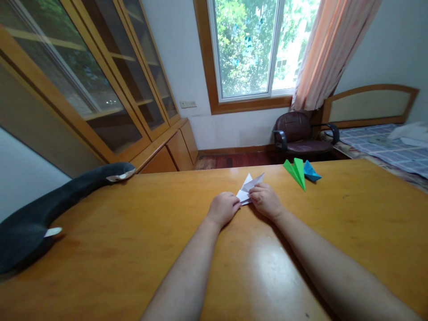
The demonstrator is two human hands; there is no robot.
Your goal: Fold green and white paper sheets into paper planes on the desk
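Wooden table (pixel 133 249) fills most of my view, glossy, with glare near the lower middle. A dark plush toy (pixel 43 214) lies along its left edge; glass-fronted cabinet (pixel 110 84) on the left wall, window (pixel 250 44) ahead, chair (pixel 297 133) beneath it.

Far side of the table, right of centre: a green paper plane (pixel 296 171) touching a blue paper plane (pixel 310 171). Both finished, well apart from my hands.

The work itself: a white folded paper (pixel 249 187) lies flat on the table just beyond my knuckles, its point aimed away and right. My left hand (pixel 223 207) is curled, fingertips pinching the near corner of the sheet. My right hand (pixel 265 200) is curled too, fingers pressing down on the paper's right near edge. Both are grasping the paper; neither is loose.

Judgement on the fold in hand: keep the left pinch as the anchor so the sheet does not slide on this slick surface. Match edges before pressing. Run the crease outward from the centre line with the right fingertips, flat against the wood. The underside layers are hidden; I cannot tell how they sit.
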